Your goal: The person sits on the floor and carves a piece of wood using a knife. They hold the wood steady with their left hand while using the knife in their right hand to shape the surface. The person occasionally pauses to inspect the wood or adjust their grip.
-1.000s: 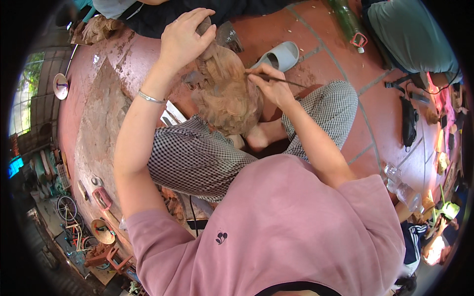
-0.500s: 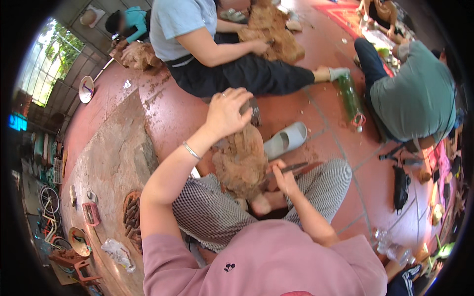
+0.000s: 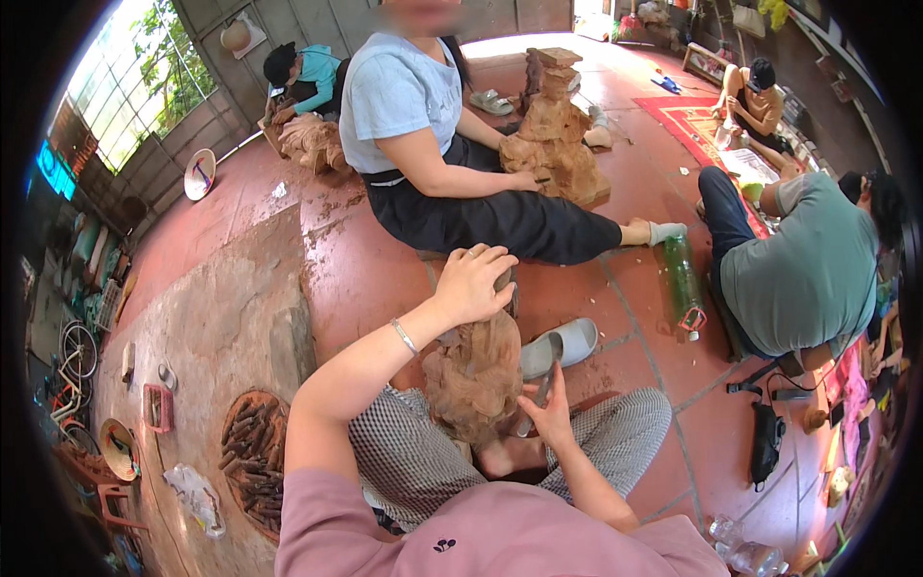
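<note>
Red-tiled floor [image 3: 361, 308] below, the left hand [image 3: 474, 285] curls over carved wood [image 3: 471, 375].

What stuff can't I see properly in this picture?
In the head view:
- Top of the wood carving: covered by the left hand.
- Dark tool: partly covered by the right hand.
- Pink shirt: cut off by the lower edge.
- Dark thing at the co-worker's hand: too small to tell.

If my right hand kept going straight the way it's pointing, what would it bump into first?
Probably the grey slipper just beyond your right hand, though the depth between them is hard to judge.
</note>
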The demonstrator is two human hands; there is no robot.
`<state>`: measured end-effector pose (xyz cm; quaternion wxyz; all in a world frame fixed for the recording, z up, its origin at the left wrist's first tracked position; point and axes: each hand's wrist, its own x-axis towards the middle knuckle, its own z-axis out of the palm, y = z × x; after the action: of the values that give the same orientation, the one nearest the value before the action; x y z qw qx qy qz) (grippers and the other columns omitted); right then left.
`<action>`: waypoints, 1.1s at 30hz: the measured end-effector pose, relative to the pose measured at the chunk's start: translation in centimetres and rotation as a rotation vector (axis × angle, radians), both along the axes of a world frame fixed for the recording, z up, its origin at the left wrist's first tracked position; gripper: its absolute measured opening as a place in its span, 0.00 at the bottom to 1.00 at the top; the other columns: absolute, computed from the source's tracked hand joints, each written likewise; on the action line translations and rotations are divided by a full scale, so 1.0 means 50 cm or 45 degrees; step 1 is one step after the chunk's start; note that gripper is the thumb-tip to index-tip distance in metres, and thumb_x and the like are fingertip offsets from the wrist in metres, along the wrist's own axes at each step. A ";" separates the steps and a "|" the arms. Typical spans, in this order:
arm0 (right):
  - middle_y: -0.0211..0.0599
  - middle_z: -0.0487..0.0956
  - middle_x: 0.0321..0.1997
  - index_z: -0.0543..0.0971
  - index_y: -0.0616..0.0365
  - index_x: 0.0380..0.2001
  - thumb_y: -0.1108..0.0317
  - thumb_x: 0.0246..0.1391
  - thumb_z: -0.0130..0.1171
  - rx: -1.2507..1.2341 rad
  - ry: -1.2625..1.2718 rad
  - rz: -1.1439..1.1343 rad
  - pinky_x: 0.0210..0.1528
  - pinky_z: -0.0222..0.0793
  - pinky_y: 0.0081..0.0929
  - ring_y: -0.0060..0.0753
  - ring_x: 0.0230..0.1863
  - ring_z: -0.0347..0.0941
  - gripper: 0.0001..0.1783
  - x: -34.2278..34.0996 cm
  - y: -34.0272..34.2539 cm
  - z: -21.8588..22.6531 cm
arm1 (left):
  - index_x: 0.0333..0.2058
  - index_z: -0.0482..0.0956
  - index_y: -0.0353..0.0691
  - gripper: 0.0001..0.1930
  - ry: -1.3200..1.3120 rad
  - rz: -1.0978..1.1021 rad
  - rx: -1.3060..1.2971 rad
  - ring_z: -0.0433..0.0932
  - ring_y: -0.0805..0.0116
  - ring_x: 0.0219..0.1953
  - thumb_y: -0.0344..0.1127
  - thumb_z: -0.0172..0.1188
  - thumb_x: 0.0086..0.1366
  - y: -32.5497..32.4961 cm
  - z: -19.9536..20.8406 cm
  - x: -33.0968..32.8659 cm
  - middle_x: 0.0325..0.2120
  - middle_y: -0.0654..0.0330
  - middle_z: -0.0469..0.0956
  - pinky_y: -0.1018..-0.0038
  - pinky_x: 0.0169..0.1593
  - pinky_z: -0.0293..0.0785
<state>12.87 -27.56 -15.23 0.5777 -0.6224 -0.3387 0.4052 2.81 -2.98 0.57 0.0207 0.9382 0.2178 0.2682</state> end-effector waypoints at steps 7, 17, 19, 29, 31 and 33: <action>0.55 0.71 0.65 0.64 0.69 0.65 0.57 0.71 0.38 0.200 1.007 0.012 0.58 0.74 0.38 0.48 0.58 0.76 0.29 0.024 0.007 0.020 | 0.44 0.81 0.43 0.19 0.019 0.017 -0.023 0.77 0.61 0.49 0.43 0.65 0.54 0.007 0.007 0.003 0.47 0.61 0.80 0.59 0.49 0.72; 0.42 0.84 0.40 0.74 0.67 0.57 0.64 0.69 0.53 0.126 0.847 0.169 0.42 0.76 0.24 0.30 0.39 0.81 0.20 0.032 -0.002 0.010 | 0.45 0.81 0.44 0.19 -0.005 0.014 -0.007 0.77 0.62 0.49 0.43 0.64 0.55 0.006 -0.002 0.001 0.46 0.63 0.79 0.59 0.49 0.72; 0.35 0.83 0.30 0.76 0.66 0.54 0.61 0.70 0.52 0.087 0.675 0.217 0.34 0.75 0.20 0.23 0.30 0.78 0.19 0.032 -0.001 0.009 | 0.45 0.81 0.44 0.19 0.000 0.021 0.008 0.77 0.62 0.50 0.44 0.64 0.55 0.006 -0.003 0.001 0.46 0.63 0.79 0.59 0.50 0.72; 0.35 0.79 0.34 0.72 0.58 0.48 0.72 0.66 0.56 0.217 0.892 -0.191 0.35 0.76 0.22 0.27 0.33 0.78 0.09 0.033 0.013 0.035 | 0.41 0.82 0.44 0.16 -0.046 0.000 0.033 0.80 0.61 0.44 0.43 0.62 0.55 0.011 -0.009 0.001 0.40 0.63 0.81 0.61 0.44 0.74; 0.37 0.80 0.36 0.72 0.58 0.49 0.71 0.67 0.55 0.316 0.871 -0.175 0.39 0.76 0.23 0.28 0.34 0.78 0.10 0.038 0.013 0.035 | 0.42 0.83 0.45 0.17 -0.053 0.002 0.054 0.80 0.62 0.46 0.44 0.62 0.56 0.020 -0.016 0.006 0.43 0.63 0.82 0.60 0.46 0.76; 0.38 0.80 0.37 0.71 0.58 0.49 0.71 0.67 0.55 0.343 0.871 -0.168 0.41 0.77 0.24 0.30 0.36 0.79 0.10 0.035 0.007 0.041 | 0.44 0.83 0.46 0.18 -0.014 0.024 0.059 0.80 0.62 0.47 0.45 0.62 0.57 0.019 -0.020 0.005 0.44 0.63 0.82 0.60 0.48 0.76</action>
<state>14.61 -27.23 -13.18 0.7591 -0.3898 -0.1356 0.5034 3.08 -2.00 -0.41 -0.0023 0.9349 0.2203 0.2783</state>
